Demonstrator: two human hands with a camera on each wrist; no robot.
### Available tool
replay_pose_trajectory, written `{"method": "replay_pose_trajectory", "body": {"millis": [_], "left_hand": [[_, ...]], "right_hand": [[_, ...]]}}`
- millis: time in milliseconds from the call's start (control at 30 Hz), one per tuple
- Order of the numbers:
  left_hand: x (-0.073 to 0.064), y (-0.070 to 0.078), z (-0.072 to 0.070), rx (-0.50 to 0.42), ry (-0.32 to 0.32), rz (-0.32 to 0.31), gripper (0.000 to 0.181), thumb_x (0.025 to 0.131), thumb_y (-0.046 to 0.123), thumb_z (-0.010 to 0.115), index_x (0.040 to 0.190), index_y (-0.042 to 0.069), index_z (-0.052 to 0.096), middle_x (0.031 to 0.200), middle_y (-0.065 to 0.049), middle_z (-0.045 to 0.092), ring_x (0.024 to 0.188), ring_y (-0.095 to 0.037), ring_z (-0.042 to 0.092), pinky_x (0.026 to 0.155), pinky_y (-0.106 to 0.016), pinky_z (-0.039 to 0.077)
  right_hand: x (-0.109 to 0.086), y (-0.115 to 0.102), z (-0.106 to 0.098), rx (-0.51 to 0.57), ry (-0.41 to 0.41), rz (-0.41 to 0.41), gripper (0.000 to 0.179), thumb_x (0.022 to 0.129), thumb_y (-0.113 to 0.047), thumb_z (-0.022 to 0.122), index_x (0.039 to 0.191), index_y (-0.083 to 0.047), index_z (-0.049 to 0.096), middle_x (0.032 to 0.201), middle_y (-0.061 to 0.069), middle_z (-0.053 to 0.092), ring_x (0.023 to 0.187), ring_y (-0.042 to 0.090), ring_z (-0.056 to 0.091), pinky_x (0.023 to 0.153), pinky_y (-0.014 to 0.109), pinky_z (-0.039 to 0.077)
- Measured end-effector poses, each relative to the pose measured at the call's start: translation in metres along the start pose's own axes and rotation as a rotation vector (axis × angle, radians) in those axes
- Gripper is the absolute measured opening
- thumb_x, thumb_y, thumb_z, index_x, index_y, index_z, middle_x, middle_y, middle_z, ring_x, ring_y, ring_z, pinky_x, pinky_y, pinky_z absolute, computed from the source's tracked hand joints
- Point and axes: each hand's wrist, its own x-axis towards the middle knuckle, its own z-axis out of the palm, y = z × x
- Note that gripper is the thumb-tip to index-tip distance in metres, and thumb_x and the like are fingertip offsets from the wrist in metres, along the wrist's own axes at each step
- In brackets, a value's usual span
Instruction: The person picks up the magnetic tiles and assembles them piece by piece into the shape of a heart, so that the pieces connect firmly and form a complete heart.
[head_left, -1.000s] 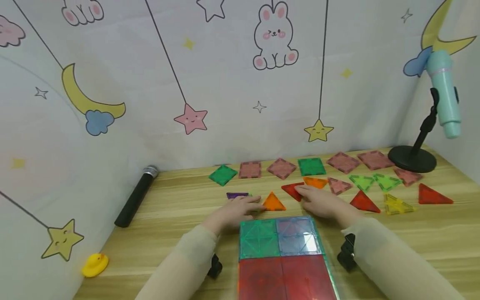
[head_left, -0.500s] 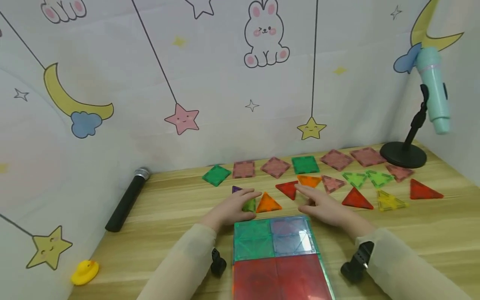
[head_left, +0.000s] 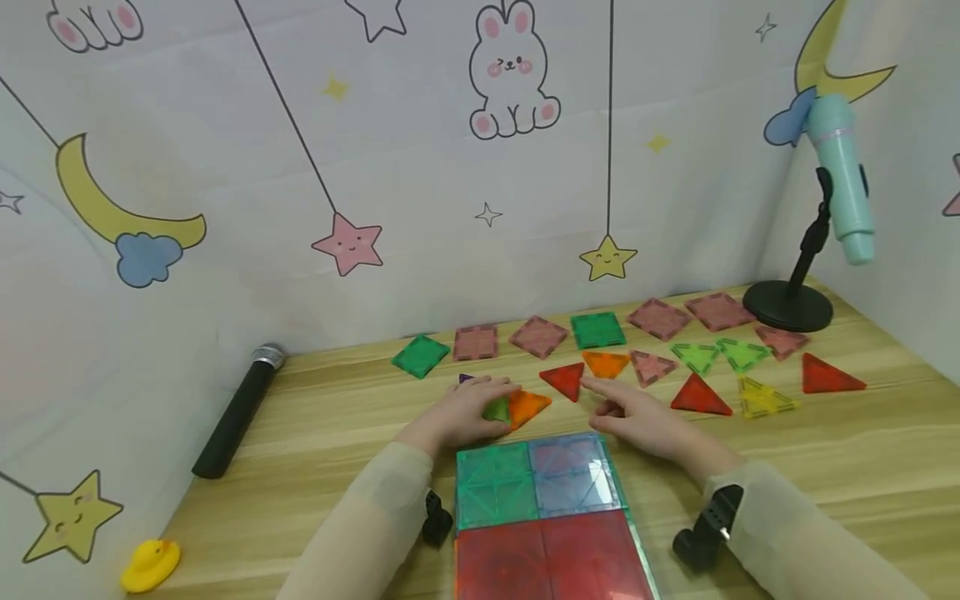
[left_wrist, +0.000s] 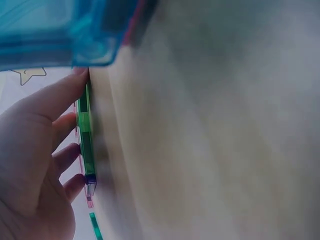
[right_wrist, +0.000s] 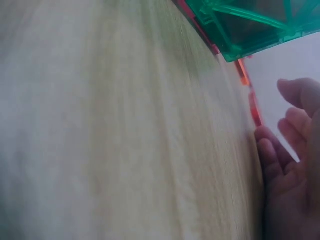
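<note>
In the head view my left hand [head_left: 465, 412] rests over a green triangle tile [head_left: 497, 408] and a mostly hidden purple tile [head_left: 466, 378]. The left wrist view shows the fingertips touching the edge of that green tile [left_wrist: 86, 135]. Against its right side lies an orange triangle tile [head_left: 527, 407], turned at an angle. My right hand [head_left: 641, 417] points its index finger at the right corner of a red triangle tile [head_left: 564, 381]; whether the tip touches is hard to tell. The other fingers are loosely bent and hold nothing.
A stack of square tiles [head_left: 543, 554], green, bluish and red on top, stands between the forearms. Behind the hands lie several squares and triangles, including a green square [head_left: 597, 330]. A black microphone [head_left: 242, 412], yellow duck [head_left: 152, 566] and teal microphone on a stand [head_left: 842, 179] flank them.
My left hand has shifted over the green tile, which now meets the orange triangle; the orange one has turned. My right hand has drawn back from the red triangle. The head view has swung right.
</note>
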Motion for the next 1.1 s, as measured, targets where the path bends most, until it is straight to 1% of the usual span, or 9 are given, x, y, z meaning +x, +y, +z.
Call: {"method": "replay_pose_trajectory", "body": {"millis": [200, 333, 500, 633, 767, 833, 900, 1033, 1100], "left_hand": [[0.000, 0.000, -0.001, 0.006, 0.036, -0.035, 0.060, 0.089, 0.042, 0.062, 0.144, 0.028, 0.040, 0.148, 0.002, 0.034, 0.135, -0.028, 0.027, 0.107, -0.057, 0.016], [-0.003, -0.005, -0.002, 0.007, 0.054, -0.047, 0.061, 0.088, 0.043, 0.063, 0.143, 0.026, 0.041, 0.147, 0.001, 0.036, 0.134, -0.027, 0.028, 0.106, -0.058, 0.016], [-0.015, -0.020, -0.008, 0.007, 0.072, -0.036, 0.065, 0.086, 0.037, 0.067, 0.143, 0.018, 0.042, 0.146, -0.007, 0.038, 0.133, -0.031, 0.032, 0.105, -0.057, 0.021], [-0.025, -0.030, -0.012, 0.036, 0.082, -0.068, 0.063, 0.083, 0.036, 0.071, 0.139, 0.019, 0.047, 0.140, -0.007, 0.045, 0.130, -0.031, 0.037, 0.102, -0.056, 0.026], [-0.029, -0.030, -0.014, 0.055, 0.058, -0.043, 0.063, 0.081, 0.039, 0.072, 0.138, 0.024, 0.049, 0.138, -0.005, 0.047, 0.127, -0.032, 0.038, 0.102, -0.055, 0.027], [-0.029, -0.029, -0.014, 0.059, 0.034, -0.016, 0.065, 0.082, 0.039, 0.071, 0.140, 0.024, 0.046, 0.140, -0.004, 0.045, 0.128, -0.031, 0.037, 0.104, -0.052, 0.027], [-0.028, -0.027, -0.014, 0.046, 0.008, -0.008, 0.069, 0.082, 0.037, 0.070, 0.143, 0.024, 0.042, 0.143, -0.002, 0.041, 0.131, -0.029, 0.035, 0.106, -0.049, 0.025], [-0.027, -0.023, -0.014, 0.006, -0.023, -0.027, 0.073, 0.082, 0.029, 0.071, 0.146, 0.023, 0.036, 0.145, 0.000, 0.039, 0.131, -0.027, 0.035, 0.107, -0.046, 0.025], [-0.026, -0.023, -0.013, -0.010, -0.023, -0.038, 0.075, 0.080, 0.026, 0.071, 0.146, 0.022, 0.035, 0.144, -0.002, 0.040, 0.130, -0.028, 0.036, 0.107, -0.046, 0.026]], "right_hand": [[0.000, -0.001, 0.000, -0.014, 0.005, 0.001, 0.058, 0.093, -0.030, 0.058, 0.144, -0.011, 0.038, 0.129, 0.012, 0.051, 0.103, 0.020, 0.054, 0.086, 0.041, 0.044], [0.000, -0.002, 0.000, -0.018, 0.004, -0.005, 0.057, 0.093, -0.031, 0.058, 0.144, -0.011, 0.039, 0.126, 0.010, 0.053, 0.103, 0.020, 0.054, 0.086, 0.041, 0.044], [-0.001, -0.003, 0.001, -0.036, 0.004, -0.001, 0.055, 0.094, -0.032, 0.057, 0.142, -0.012, 0.042, 0.127, 0.010, 0.053, 0.105, 0.022, 0.053, 0.088, 0.043, 0.043], [-0.003, -0.005, 0.000, -0.034, 0.001, 0.008, 0.054, 0.094, -0.031, 0.057, 0.142, -0.011, 0.043, 0.129, 0.012, 0.052, 0.106, 0.023, 0.054, 0.089, 0.044, 0.043], [-0.004, -0.005, -0.001, -0.036, 0.005, 0.012, 0.053, 0.094, -0.030, 0.057, 0.141, -0.010, 0.044, 0.128, 0.013, 0.053, 0.107, 0.025, 0.053, 0.089, 0.045, 0.043], [-0.004, -0.004, -0.001, -0.048, 0.004, 0.010, 0.052, 0.094, -0.031, 0.057, 0.140, -0.011, 0.045, 0.125, 0.011, 0.055, 0.106, 0.025, 0.053, 0.089, 0.045, 0.043], [-0.003, -0.004, -0.001, -0.053, 0.000, 0.004, 0.051, 0.094, -0.032, 0.057, 0.139, -0.011, 0.046, 0.123, 0.010, 0.056, 0.106, 0.025, 0.053, 0.089, 0.045, 0.043], [-0.002, -0.005, 0.000, -0.048, -0.006, -0.009, 0.049, 0.094, -0.034, 0.056, 0.138, -0.012, 0.049, 0.122, 0.009, 0.056, 0.105, 0.023, 0.053, 0.088, 0.045, 0.043], [-0.002, -0.006, 0.001, -0.040, -0.009, -0.013, 0.048, 0.094, -0.033, 0.056, 0.137, -0.012, 0.050, 0.123, 0.009, 0.057, 0.104, 0.023, 0.053, 0.088, 0.044, 0.043]]}}
